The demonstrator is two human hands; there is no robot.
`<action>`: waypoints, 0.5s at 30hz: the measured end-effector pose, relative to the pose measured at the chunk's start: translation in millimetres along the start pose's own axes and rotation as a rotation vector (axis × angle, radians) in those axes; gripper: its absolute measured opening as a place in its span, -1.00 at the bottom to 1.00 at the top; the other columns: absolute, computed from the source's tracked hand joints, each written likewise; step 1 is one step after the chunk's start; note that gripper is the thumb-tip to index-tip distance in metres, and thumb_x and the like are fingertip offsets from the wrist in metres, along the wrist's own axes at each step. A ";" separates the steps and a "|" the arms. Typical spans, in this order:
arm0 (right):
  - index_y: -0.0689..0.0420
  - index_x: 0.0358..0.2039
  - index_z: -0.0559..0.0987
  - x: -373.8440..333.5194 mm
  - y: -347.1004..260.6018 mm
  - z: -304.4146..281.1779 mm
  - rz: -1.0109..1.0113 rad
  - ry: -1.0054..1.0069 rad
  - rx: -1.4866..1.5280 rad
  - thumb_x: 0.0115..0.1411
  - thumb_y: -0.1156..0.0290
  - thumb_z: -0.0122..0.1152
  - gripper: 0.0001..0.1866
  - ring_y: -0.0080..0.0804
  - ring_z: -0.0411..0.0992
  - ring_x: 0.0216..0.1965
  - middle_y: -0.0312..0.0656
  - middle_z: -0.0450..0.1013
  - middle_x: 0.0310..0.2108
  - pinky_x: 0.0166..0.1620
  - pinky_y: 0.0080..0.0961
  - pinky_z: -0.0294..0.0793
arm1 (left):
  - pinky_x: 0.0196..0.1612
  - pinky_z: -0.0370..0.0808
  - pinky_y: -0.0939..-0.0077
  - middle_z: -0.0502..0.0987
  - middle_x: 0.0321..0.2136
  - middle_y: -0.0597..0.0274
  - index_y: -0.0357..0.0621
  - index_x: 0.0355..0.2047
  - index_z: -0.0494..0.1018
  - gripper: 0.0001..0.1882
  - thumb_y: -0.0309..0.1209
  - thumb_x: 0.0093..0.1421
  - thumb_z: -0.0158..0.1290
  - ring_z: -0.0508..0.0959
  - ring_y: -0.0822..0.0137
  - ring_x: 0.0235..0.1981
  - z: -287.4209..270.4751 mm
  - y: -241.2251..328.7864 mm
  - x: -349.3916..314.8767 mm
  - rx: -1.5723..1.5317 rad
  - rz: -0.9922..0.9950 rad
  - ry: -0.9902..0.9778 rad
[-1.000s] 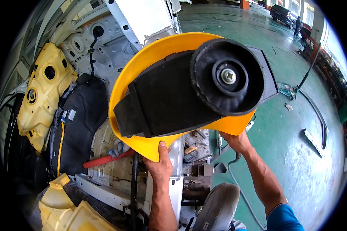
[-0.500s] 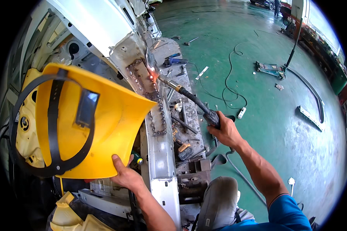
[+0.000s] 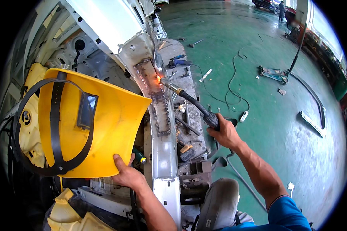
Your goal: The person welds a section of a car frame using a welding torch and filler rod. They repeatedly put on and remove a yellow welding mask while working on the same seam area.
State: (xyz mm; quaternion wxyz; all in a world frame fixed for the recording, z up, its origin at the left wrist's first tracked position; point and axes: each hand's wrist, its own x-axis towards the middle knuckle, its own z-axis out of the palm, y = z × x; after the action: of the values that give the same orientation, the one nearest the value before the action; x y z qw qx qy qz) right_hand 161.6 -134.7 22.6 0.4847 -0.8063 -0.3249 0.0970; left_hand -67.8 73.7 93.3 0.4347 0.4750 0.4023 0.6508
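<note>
My left hand (image 3: 128, 174) grips the lower right edge of a yellow welding mask (image 3: 115, 119), thumb on its inner face. The mask's black headband and small dark window face me. My right hand (image 3: 225, 134) is wrapped round the black handle of a welding torch (image 3: 198, 104). From there the torch reaches up and left, its nozzle at the car body rail (image 3: 165, 150). An orange glow shows on the metal at the nozzle tip. Lines of weld beads edge a patch on the rail. Whether the tip touches the metal I cannot tell.
Beside the rail, a grimy bench (image 3: 187, 84) carries a blue angle grinder (image 3: 180, 62), tools and scraps. Across the green floor (image 3: 266, 127) lie a cable with a white power strip (image 3: 244, 116), a floor jack (image 3: 273, 74) and a long curved strip (image 3: 312, 92). A person stands far off.
The view has shifted slightly, so the rail and bench sit a little further right. The glow at the torch tip is smaller and more orange. Both hands keep their holds.
</note>
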 end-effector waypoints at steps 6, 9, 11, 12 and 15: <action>0.27 0.06 0.43 3.3 -6.4 1.2 0.005 0.001 0.000 0.14 0.29 0.34 -0.47 0.26 0.53 -0.26 0.20 0.54 -0.36 -0.18 -0.01 0.48 | -0.27 0.76 0.30 0.56 0.02 -0.15 -0.51 0.16 0.35 -0.49 -0.26 0.44 0.08 0.68 0.08 -0.11 0.0 -4.1 -3.6 0.023 0.012 -0.069; 0.27 0.05 0.43 4.3 -6.1 1.3 -0.005 0.002 -0.006 0.14 0.29 0.35 -0.47 0.25 0.54 -0.26 0.20 0.54 -0.36 -0.19 -0.01 0.47 | -0.27 0.75 0.33 0.58 -0.02 -0.15 -0.52 0.13 0.37 -0.50 -0.25 0.44 0.08 0.69 0.09 -0.15 0.2 -8.7 -6.4 0.060 -0.006 -0.177; 0.26 0.07 0.43 5.5 -4.9 2.5 -0.005 -0.004 -0.015 0.14 0.30 0.36 -0.46 0.19 0.54 -0.27 0.17 0.54 -0.35 -0.18 -0.05 0.48 | -0.27 0.74 0.36 0.59 -0.04 -0.14 -0.53 0.11 0.39 -0.50 -0.24 0.43 0.09 0.69 0.10 -0.16 0.4 -9.5 -9.6 0.078 -0.023 -0.255; 0.24 0.08 0.43 5.9 -3.6 3.1 0.002 -0.011 -0.020 0.14 0.30 0.37 -0.46 0.14 0.55 -0.28 0.15 0.54 -0.34 -0.17 -0.09 0.49 | -0.34 0.73 0.33 0.55 0.00 -0.11 -0.48 0.19 0.30 -0.51 -0.31 0.43 0.07 0.68 0.09 -0.15 -1.0 -16.5 -9.0 0.078 -0.040 -0.286; 0.23 0.09 0.43 6.3 -3.3 3.4 0.000 -0.012 -0.022 0.15 0.32 0.37 -0.47 0.09 0.55 -0.29 0.11 0.54 -0.33 -0.16 -0.14 0.50 | -0.35 0.74 0.34 0.56 -0.01 -0.10 -0.49 0.18 0.30 -0.51 -0.32 0.43 0.07 0.68 0.08 -0.14 2.7 -13.0 -18.9 0.128 -0.019 -0.386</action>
State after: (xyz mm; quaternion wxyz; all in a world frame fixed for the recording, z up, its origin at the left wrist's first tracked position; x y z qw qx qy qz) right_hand 163.5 -127.3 24.7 0.4736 -0.8111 -0.3288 0.0985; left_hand -59.6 60.0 76.6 0.4789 0.6136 0.3565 0.5168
